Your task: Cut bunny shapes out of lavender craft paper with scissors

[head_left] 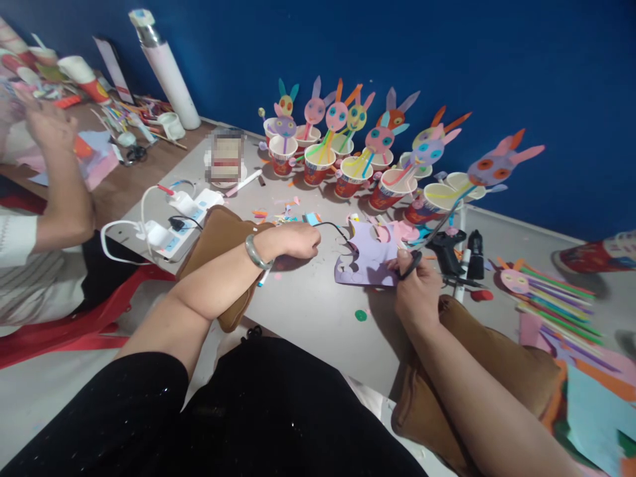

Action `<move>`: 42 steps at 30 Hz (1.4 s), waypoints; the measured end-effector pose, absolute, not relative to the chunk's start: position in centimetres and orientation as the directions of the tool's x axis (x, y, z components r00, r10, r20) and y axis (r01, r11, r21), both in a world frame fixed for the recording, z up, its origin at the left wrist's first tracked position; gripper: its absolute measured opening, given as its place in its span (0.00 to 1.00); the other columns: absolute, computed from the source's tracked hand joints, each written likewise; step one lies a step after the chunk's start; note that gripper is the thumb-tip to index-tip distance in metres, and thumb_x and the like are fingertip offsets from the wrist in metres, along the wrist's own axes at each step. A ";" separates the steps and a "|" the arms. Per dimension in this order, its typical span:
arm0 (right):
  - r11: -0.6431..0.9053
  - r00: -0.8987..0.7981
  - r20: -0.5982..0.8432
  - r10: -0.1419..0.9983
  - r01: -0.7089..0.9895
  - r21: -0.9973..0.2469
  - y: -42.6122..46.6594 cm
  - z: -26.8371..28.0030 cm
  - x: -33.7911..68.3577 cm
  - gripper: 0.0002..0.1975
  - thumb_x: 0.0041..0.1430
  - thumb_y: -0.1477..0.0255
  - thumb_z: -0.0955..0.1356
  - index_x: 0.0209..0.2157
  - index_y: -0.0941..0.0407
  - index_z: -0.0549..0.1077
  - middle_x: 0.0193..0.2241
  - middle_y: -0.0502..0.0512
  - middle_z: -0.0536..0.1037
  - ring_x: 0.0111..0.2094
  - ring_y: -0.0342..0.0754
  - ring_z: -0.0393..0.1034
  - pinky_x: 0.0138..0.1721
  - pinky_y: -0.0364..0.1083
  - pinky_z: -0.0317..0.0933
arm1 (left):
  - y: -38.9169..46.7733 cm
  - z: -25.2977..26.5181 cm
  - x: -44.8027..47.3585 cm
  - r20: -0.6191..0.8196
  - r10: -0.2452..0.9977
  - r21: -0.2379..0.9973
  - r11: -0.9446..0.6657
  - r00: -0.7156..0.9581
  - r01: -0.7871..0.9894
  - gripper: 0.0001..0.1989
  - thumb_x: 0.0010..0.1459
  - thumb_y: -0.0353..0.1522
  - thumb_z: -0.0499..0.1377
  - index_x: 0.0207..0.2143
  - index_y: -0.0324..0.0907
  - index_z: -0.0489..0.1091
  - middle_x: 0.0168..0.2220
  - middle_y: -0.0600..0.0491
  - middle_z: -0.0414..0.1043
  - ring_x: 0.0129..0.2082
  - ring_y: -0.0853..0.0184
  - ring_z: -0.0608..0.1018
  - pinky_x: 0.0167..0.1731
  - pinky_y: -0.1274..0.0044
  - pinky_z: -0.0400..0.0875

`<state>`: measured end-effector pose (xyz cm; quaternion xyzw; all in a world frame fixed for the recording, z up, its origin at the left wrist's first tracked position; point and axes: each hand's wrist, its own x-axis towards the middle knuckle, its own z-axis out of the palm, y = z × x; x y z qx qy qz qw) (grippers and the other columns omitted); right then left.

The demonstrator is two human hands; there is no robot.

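My left hand (pixel 299 240), a bangle on its wrist, is closed above the grey table, beside small paper scraps. What its fingers hold, if anything, is hidden. A thin black cord (pixel 334 226) runs from beside its fingertips towards a sheet of purple paper (pixel 370 255) with round pieces cut from its edge. At the sheet's right edge, my right hand (pixel 419 288) grips scissors (pixel 410 265) by a black loop handle. The blurred blades point up and away, towards the paper cups. A green paper disc (pixel 360 316) lies nearer to me.
Cups with paper rabbit heads (pixel 337 115) line the blue wall. A black glue gun (pixel 448 252) and coloured sticks (pixel 561 298) lie right. Brown cushions (pixel 238 248) border the table. Left are a power strip (pixel 191 225), a white flask (pixel 171 79) and another person's arm (pixel 64 172).
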<state>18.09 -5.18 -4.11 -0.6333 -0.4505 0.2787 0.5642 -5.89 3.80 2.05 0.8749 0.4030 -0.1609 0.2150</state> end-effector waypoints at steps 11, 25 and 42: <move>0.035 0.421 0.152 0.894 0.273 -0.961 -5.4 -4.2 18.1 0.23 0.55 0.50 0.71 0.20 0.54 0.69 0.21 0.48 0.69 0.26 0.45 0.61 0.30 0.47 0.55 | 4.1 1.3 -5.4 -0.205 0.788 0.425 -0.463 0.580 0.778 0.18 0.62 0.41 0.52 0.27 0.39 0.73 0.25 0.49 0.70 0.27 0.66 0.70 0.30 0.73 0.59; 0.183 0.360 0.291 0.886 0.304 -0.935 -6.5 -3.8 17.5 0.15 0.59 0.58 0.70 0.24 0.52 0.72 0.24 0.51 0.73 0.27 0.48 0.66 0.32 0.49 0.61 | 2.0 -2.6 -2.3 -0.122 0.721 0.868 -0.255 0.682 0.425 0.27 0.59 0.40 0.60 0.56 0.36 0.63 0.55 0.41 0.69 0.48 0.63 0.74 0.50 0.70 0.69; 0.528 0.190 0.553 0.811 0.167 -0.833 -8.8 -2.7 16.3 0.18 0.53 0.55 0.72 0.21 0.51 0.68 0.19 0.51 0.69 0.24 0.51 0.68 0.29 0.54 0.65 | 2.7 -1.2 -3.2 0.087 0.583 0.786 -0.538 0.808 0.303 0.25 0.47 0.38 0.71 0.47 0.38 0.73 0.55 0.40 0.70 0.59 0.54 0.70 0.59 0.65 0.63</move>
